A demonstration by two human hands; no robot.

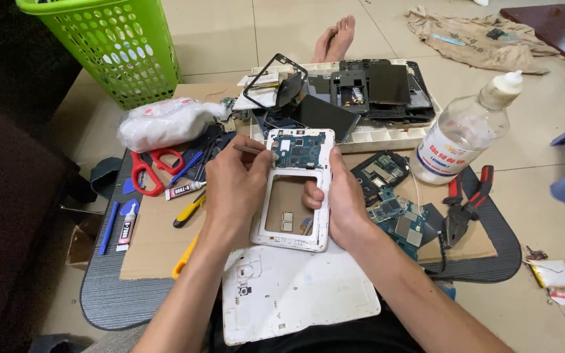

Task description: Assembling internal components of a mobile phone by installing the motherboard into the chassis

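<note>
A white tablet frame [322,196] with a blue-green circuit board [300,150] at its top lies on a cardboard sheet [152,242]. My right hand [341,199] grips the frame's right edge, fingers curled into its open middle. My left hand [237,186] rests on the frame's left side and holds thin metal tweezers [246,149], their tip pointing at the board's left edge. The white back cover [295,294] lies on my lap, below the frame.
Red scissors [155,167], glue tubes [183,189], a yellow tool and a white bag [165,123] lie left. Loose circuit boards [397,216], red pliers [465,202] and a clear bottle [469,127] lie right. A white tray [387,134] of phone parts sits behind, a green basket [116,46] far left.
</note>
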